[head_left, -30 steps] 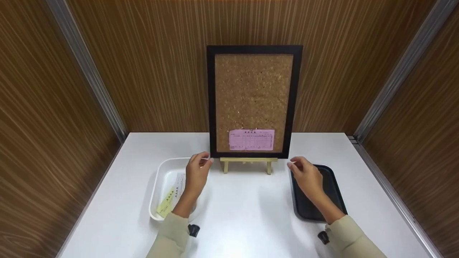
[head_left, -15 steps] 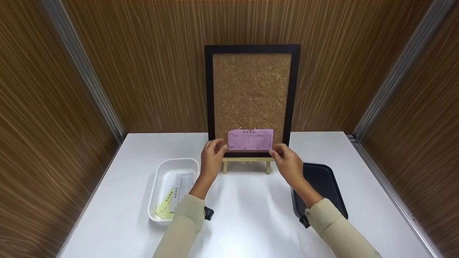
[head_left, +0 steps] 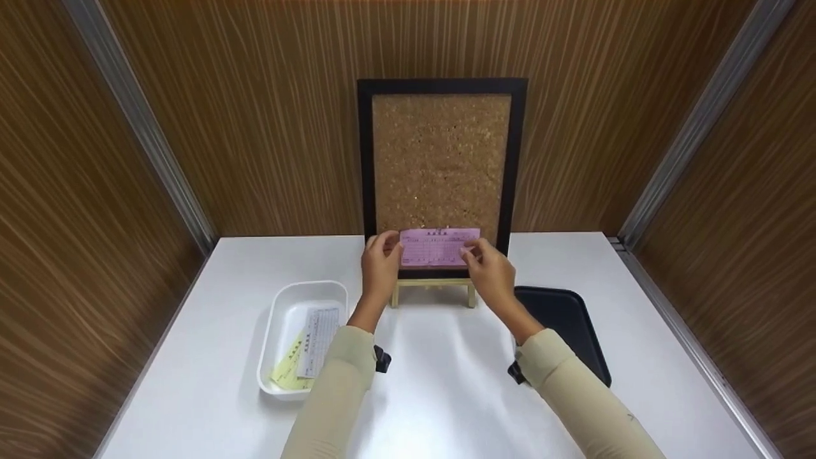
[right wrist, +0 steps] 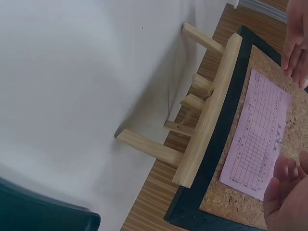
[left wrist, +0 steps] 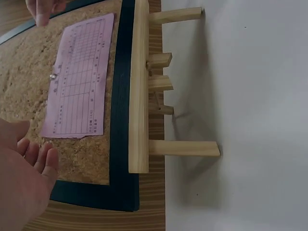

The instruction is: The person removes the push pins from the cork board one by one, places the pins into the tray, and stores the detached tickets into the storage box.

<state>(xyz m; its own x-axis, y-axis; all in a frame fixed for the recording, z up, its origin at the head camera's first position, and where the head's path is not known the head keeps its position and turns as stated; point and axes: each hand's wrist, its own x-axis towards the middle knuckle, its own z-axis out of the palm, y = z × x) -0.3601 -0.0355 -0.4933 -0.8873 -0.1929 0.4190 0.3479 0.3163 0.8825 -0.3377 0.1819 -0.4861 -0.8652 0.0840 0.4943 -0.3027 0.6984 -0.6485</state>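
A pink printed slip hangs low on a black-framed corkboard, fixed by a small clear-headed pushpin at its top middle. My left hand is at the slip's left edge, fingers loosely bent and nothing in them. My right hand overlaps the slip's right part in the head view. Seen from the right wrist, the right hand is in front of the board with relaxed fingers near the pushpin, and the palm holds nothing.
A small wooden easel supports the board against the wood-patterned wall. On the white table, a white tray with yellow and whitish slips stands left. A black tray lies right, partly behind the right forearm.
Both hands have moved up and inward from either side of the board to the pink slip. The right hand has come further left over it. The slip stays in place on the corkboard.
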